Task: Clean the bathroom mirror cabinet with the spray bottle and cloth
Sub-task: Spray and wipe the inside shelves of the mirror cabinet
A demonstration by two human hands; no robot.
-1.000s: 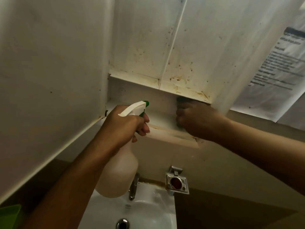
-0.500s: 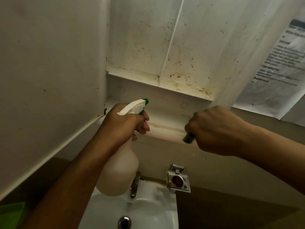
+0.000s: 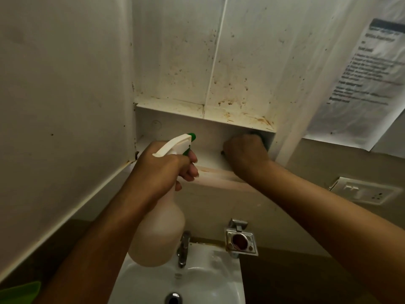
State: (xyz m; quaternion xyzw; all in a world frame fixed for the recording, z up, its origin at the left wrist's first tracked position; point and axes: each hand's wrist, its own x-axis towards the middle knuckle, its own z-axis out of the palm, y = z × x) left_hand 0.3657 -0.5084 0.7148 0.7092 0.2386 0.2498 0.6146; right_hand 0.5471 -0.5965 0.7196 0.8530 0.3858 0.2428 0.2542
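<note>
Spray bottle (image 3: 156, 235) hangs upright in the left hand (image 3: 163, 172), whose fingers (image 3: 192, 170) are wrapped round the neck just below the white trigger head (image 3: 173, 145), nozzle aimed into the open lower compartment of the mirror cabinet (image 3: 197, 132). The translucent plastic body appears light and slightly squeezable; it is best held at the neck, as now, since the wide belly may turn slippery if wet. The cloth (image 3: 258, 137), dark and mostly hidden, is bunched in the clenched right hand (image 3: 245, 150) against the compartment's right inner corner. Being soft and limp, it should conform to corners when wadded and pressed. The stained shelf underside (image 3: 241, 115) above seems thin, so moderate pressure is advised.
</note>
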